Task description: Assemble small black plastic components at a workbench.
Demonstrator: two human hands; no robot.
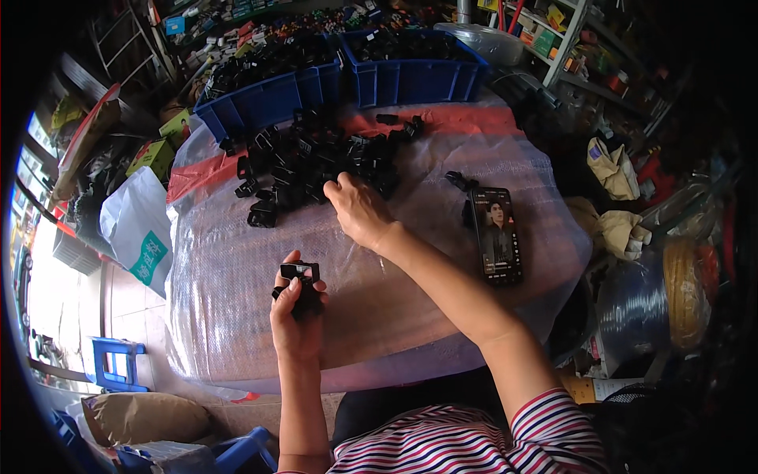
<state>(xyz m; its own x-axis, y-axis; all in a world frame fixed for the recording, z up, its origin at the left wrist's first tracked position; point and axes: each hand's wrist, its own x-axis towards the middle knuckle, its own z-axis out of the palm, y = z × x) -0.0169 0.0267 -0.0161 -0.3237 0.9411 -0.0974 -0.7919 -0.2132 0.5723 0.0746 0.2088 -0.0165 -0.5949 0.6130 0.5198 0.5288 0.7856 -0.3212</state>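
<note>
My left hand [294,312] is closed around a small black plastic part with a rectangular window [309,270], thumb pressed on its front. Beyond it, my right hand [359,209] is at the near edge of a pile of black plastic parts [296,162]. Its fingers are curled together, and whatever they hold, if anything, is hidden. To the right of that hand, a phone [497,237] with a lit screen stands tilted, with another black part [459,181] beside its top left corner.
Two blue bins [272,99] [418,79] full of black parts stand along the far edge. Translucent sheeting [229,316] covers the work surface. At left are a white bag [134,221] and a blue stool [117,363]; at right, a large spool [679,296].
</note>
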